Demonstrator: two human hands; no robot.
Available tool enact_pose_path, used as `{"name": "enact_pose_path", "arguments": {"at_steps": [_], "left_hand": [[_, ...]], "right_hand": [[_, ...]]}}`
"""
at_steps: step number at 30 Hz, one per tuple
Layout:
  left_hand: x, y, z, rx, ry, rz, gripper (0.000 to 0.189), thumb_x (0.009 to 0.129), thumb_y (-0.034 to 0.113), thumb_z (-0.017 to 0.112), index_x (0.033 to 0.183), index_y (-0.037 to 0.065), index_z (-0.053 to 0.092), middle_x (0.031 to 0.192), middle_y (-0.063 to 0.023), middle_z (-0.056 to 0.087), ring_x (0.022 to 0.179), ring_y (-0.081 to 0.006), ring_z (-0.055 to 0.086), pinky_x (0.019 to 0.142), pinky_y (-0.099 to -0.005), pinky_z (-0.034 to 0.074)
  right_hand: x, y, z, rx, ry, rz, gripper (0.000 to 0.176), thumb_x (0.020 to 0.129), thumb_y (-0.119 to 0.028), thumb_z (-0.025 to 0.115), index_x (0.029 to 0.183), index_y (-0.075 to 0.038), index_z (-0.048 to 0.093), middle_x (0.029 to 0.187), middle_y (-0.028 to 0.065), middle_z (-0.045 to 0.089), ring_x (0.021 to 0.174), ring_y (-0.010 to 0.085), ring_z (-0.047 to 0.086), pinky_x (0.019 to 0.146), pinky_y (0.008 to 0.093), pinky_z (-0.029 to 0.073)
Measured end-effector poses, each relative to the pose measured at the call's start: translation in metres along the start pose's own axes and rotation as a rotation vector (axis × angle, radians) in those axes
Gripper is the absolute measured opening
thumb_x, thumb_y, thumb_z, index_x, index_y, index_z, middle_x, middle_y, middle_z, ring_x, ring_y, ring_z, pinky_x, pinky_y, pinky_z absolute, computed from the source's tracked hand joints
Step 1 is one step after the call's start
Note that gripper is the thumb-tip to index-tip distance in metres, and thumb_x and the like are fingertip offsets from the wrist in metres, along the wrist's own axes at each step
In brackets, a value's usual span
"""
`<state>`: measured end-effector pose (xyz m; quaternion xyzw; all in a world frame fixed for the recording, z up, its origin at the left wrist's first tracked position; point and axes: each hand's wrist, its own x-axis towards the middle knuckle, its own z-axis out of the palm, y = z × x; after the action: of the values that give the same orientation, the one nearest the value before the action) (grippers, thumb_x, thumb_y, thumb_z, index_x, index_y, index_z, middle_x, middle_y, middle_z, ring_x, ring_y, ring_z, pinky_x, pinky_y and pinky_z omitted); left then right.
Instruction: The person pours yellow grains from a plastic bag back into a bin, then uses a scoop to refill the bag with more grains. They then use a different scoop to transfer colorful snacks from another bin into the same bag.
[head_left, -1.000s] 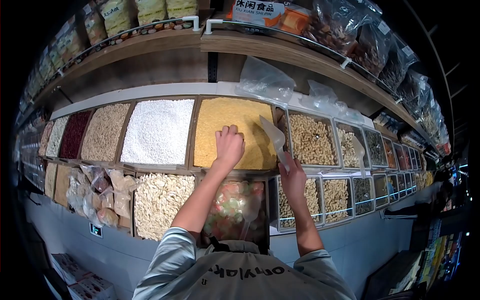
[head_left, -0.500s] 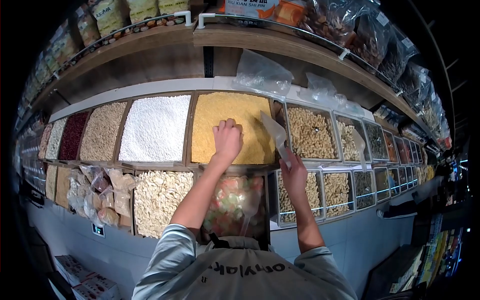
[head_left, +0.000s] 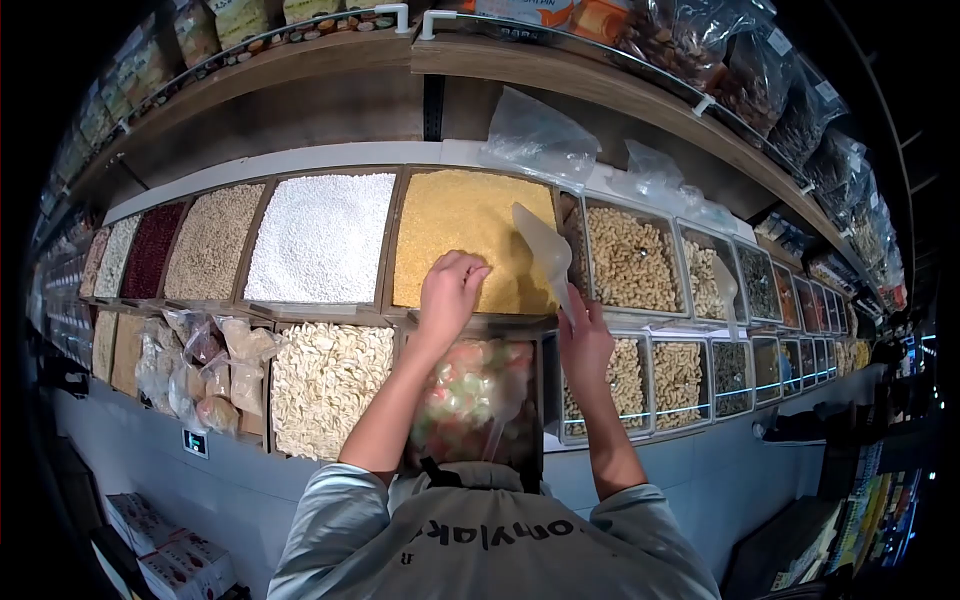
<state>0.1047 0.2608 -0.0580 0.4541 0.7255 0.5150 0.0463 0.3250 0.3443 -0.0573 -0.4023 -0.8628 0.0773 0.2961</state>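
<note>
A bin of yellow grain (head_left: 470,215) lies in front of me. Over its lower part is my left hand (head_left: 452,290), its fingers curled and closed; what they hold, if anything, is too small to tell. My right hand (head_left: 585,335) grips the handle of a translucent plastic scoop (head_left: 543,243), whose blade points up and left over the bin's right side. To the left is a bin of white grain (head_left: 318,235). Below my left hand lie wrapped red and green sweets (head_left: 475,390), with another clear scoop (head_left: 505,410) among them.
Glass-sided bins of peanuts (head_left: 630,258) run off to the right. Bagged goods (head_left: 215,370) and a bin of pale flat pieces (head_left: 325,385) are at the lower left. Clear plastic bags (head_left: 540,135) lie behind the bins, beneath a wooden shelf (head_left: 560,82).
My left hand has moved down toward the near edge of the yellow grain, its fingers drawn together. The scoop in my right hand has shifted a little left over the grain.
</note>
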Motion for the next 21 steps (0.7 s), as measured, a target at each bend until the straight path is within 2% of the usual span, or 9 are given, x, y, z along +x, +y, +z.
{"name": "enact_pose_path", "arguments": {"at_steps": [4,6,7,9,10,12,14,17,21], "left_hand": [[-0.010,0.009,-0.009,-0.076,0.004,0.012,0.013,0.089,0.010,0.071,0.093,-0.002,0.072,0.091,-0.0174,0.070,0.083,-0.0350,0.067,0.074,-0.0410,0.053],[-0.016,0.010,-0.011,-0.094,-0.003,-0.005,0.012,0.089,0.009,0.071,0.094,-0.003,0.072,0.091,-0.0176,0.070,0.082,-0.0345,0.068,0.073,-0.0400,0.054],[-0.018,0.011,-0.012,-0.104,0.003,0.005,0.012,0.089,0.008,0.071,0.094,-0.003,0.072,0.092,-0.0174,0.070,0.081,-0.0343,0.068,0.073,-0.0396,0.054],[-0.021,0.014,-0.014,-0.117,0.013,0.015,0.012,0.089,0.008,0.071,0.095,-0.002,0.072,0.092,-0.0173,0.070,0.080,-0.0340,0.069,0.073,-0.0392,0.054],[-0.024,0.019,-0.018,-0.123,-0.003,0.007,0.011,0.089,0.007,0.070,0.096,-0.002,0.072,0.092,-0.0173,0.070,0.081,-0.0344,0.068,0.073,-0.0394,0.054],[-0.031,0.029,-0.028,-0.129,-0.018,-0.005,0.011,0.089,0.006,0.070,0.097,-0.002,0.071,0.092,-0.0174,0.070,0.081,-0.0347,0.068,0.073,-0.0396,0.054],[-0.042,0.038,-0.037,-0.143,-0.044,0.034,0.010,0.089,0.003,0.070,0.099,-0.002,0.071,0.089,-0.0145,0.068,0.073,-0.0269,0.066,0.067,-0.0337,0.051],[-0.068,0.037,-0.051,-0.104,-0.078,0.020,0.010,0.088,0.000,0.069,0.098,-0.001,0.070,0.088,-0.0168,0.066,0.080,-0.0345,0.066,0.069,-0.0382,0.052],[-0.119,0.003,-0.038,-0.097,-0.223,-0.083,0.010,0.086,-0.001,0.070,0.095,-0.002,0.070,0.087,-0.0163,0.066,0.077,-0.0335,0.065,0.067,-0.0369,0.052]], "right_hand": [[-0.006,-0.001,0.003,-0.021,0.021,-0.021,0.041,0.091,-0.013,0.069,0.132,-0.014,0.064,0.104,0.0129,0.066,0.079,0.0364,0.068,0.065,0.0440,0.056],[-0.013,0.003,0.009,0.126,0.016,0.025,0.043,0.093,-0.009,0.067,0.136,-0.012,0.061,0.107,0.0089,0.070,0.063,0.0208,0.063,0.059,0.0321,0.052],[-0.018,0.004,0.010,0.126,0.015,0.023,0.043,0.093,-0.009,0.067,0.136,-0.012,0.061,0.107,0.0089,0.070,0.063,0.0208,0.063,0.059,0.0321,0.052],[-0.032,0.003,0.009,0.819,-0.210,0.385,0.040,0.098,-0.008,0.062,0.138,-0.007,0.059,0.098,0.0055,0.071,0.056,0.0080,0.052,0.050,0.0228,0.042],[-0.037,-0.006,0.000,0.818,-0.212,0.381,0.040,0.098,-0.008,0.062,0.138,-0.007,0.059,0.098,0.0055,0.071,0.056,0.0080,0.052,0.050,0.0228,0.042],[-0.052,-0.024,-0.020,1.235,-0.457,0.601,0.034,0.102,-0.014,0.060,0.135,-0.004,0.061,0.089,0.0016,0.068,0.057,0.0032,0.050,0.050,0.0213,0.040],[-0.072,-0.026,-0.020,1.230,-0.484,0.610,0.034,0.103,-0.012,0.058,0.136,-0.005,0.060,0.090,0.0024,0.068,0.055,0.0025,0.048,0.049,0.0202,0.037],[-0.094,-0.019,-0.020,1.215,-0.517,0.634,0.035,0.103,-0.010,0.056,0.138,-0.005,0.058,0.090,0.0033,0.068,0.053,0.0027,0.046,0.046,0.0202,0.034],[-0.110,-0.010,-0.030,1.228,-0.368,0.707,0.034,0.103,-0.006,0.054,0.136,-0.003,0.058,0.091,0.0047,0.068,0.054,0.0036,0.045,0.047,0.0204,0.033]]}}
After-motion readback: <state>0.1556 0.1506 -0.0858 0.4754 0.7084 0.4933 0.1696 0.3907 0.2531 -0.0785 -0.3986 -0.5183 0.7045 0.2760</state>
